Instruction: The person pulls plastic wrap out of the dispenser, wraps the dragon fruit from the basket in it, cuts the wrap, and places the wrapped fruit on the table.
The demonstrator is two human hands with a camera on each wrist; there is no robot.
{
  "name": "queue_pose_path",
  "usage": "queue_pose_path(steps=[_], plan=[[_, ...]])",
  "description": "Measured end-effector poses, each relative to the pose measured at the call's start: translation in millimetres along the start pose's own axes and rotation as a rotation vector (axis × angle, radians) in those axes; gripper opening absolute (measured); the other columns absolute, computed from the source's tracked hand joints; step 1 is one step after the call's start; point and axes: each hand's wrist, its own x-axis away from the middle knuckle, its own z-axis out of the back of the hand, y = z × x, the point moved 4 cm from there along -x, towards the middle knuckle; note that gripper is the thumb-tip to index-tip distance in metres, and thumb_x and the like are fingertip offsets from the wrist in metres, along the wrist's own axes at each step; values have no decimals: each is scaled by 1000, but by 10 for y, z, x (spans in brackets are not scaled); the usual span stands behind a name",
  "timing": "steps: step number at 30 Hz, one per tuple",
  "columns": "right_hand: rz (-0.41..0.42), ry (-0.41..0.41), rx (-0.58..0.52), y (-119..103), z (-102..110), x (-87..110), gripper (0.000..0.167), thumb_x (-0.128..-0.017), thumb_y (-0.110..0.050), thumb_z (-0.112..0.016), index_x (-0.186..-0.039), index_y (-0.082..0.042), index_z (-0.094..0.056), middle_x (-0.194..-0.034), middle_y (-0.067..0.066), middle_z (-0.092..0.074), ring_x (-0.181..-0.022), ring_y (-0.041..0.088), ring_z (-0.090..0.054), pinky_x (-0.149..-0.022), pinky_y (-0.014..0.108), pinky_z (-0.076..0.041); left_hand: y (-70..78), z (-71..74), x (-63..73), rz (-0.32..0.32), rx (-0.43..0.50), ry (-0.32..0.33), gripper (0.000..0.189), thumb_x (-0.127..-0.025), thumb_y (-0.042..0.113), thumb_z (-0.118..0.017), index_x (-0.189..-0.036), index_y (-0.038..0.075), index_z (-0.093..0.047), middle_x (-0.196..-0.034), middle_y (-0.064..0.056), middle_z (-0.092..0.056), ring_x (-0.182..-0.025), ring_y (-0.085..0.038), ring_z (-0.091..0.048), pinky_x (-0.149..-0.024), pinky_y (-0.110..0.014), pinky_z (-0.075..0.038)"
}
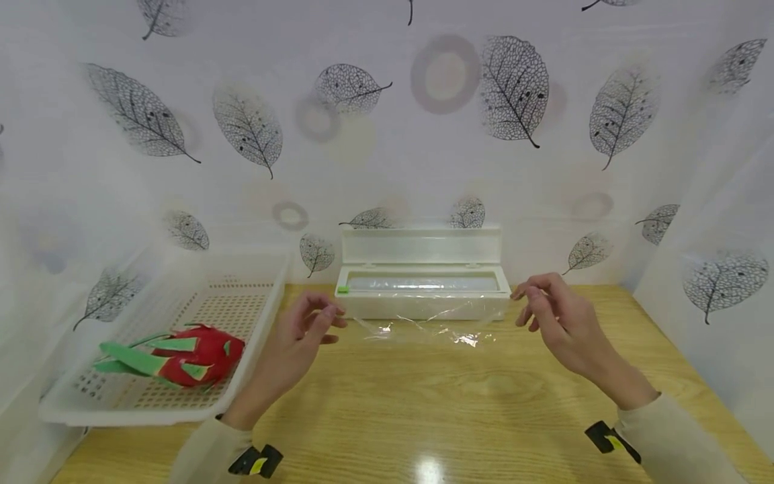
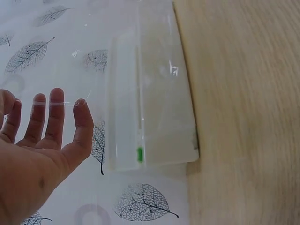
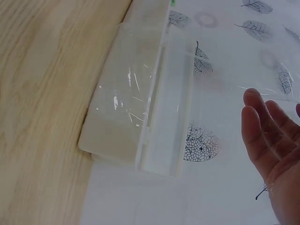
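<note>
— Along the near side of the light-brown wood-grained tabletop (image 1: 447, 403): which features to note first?

— At lower left and lower right, two pale beige sleeves (image 1: 211, 454), each with a black wrist band (image 1: 613, 441) marked by a yellow patch.

— And just beyond the cuffs?

— A bare left hand (image 1: 302, 333) and a bare right hand (image 1: 562, 319), well apart, both above the tabletop. Left: grasping one end of a sheet of clear, wrinkled plastic film (image 1: 423, 328) between thumb and fingertip, with the other fingers loosely bent. Right: grasping the opposite end by the fingertips; exact contact partly cut off in the right wrist view.

— Position of the film itself?

— Stretched between the two hands, in front of the long white rectangular plastic box (image 1: 423, 295), with bright glints along the creases.

— To the left, beside the left forearm?

— A shallow white perforated plastic basket (image 1: 139, 415), containing a red dragon fruit (image 1: 208, 359) with long green scales, lying on one side.

— At the far side of the tabletop?

— The box again, with hinged white lid (image 1: 422, 247) raised at the rear, a pale cylindrical roll (image 1: 417, 284) inside, and a small bright-green tab (image 1: 342, 290) at the left end of the front rim.

— Farthest of all?

— Behind the box, a whitish sheet backdrop (image 1: 393, 154) printed with dark skeleton leaves and faint rings.
</note>
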Motion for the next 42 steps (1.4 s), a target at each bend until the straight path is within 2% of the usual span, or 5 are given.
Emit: queue_pose_path(steps=[13, 18, 26, 34, 42], plan=[[-183, -184, 21, 76, -104, 367, 19, -107, 2, -38, -104, -6, -55, -91, -4, -68, -62, 2, -62, -54, 26, -54, -187, -122, 178, 88, -5, -152, 18, -109, 23, -50, -115, 7, -55, -115, -17, -62, -102, -22, -70, -83, -34, -62], [-185, -259, -20, 86, -149, 507, 24, -107, 3, -39, -105, -13, -56, -84, -11, -65, -60, 0, -58, -53, 25, -52, -249, -204, 251, 101, -28, -240, 18, -108, 23, -52, -114, 7, -57, -113, -22, -64, -100, -23, -70, -82, -39, -62], [-147, -349, -82, 113, -250, 710, 24, -104, 9, -41, -107, -12, -54, -94, -6, -65, -59, -1, -56, -50, 20, -47, -377, -295, 418, 126, -90, -396, 19, -108, 30, -51, -112, 12, -57, -114, -17, -64, -102, -26, -69, -81, -34, -60], [-160, -421, -73, 125, -336, 841, 24, -105, 6, -44, -107, -16, -56, -88, -5, -65, -58, -3, -53, -50, 17, -43, -437, -326, 490, 150, -122, -454, 19, -107, 33, -53, -111, 15, -59, -112, -10, -66, -105, -21, -68, -83, -31, -59], [-186, -470, -7, 142, -318, 980, 22, -106, 1, -46, -108, -17, -57, -89, -7, -68, -69, -6, -58, -56, 18, -46, -516, -273, 531, 179, -106, -436, 21, -106, 32, -56, -111, 13, -61, -112, -12, -67, -106, -20, -67, -89, -24, -55]])
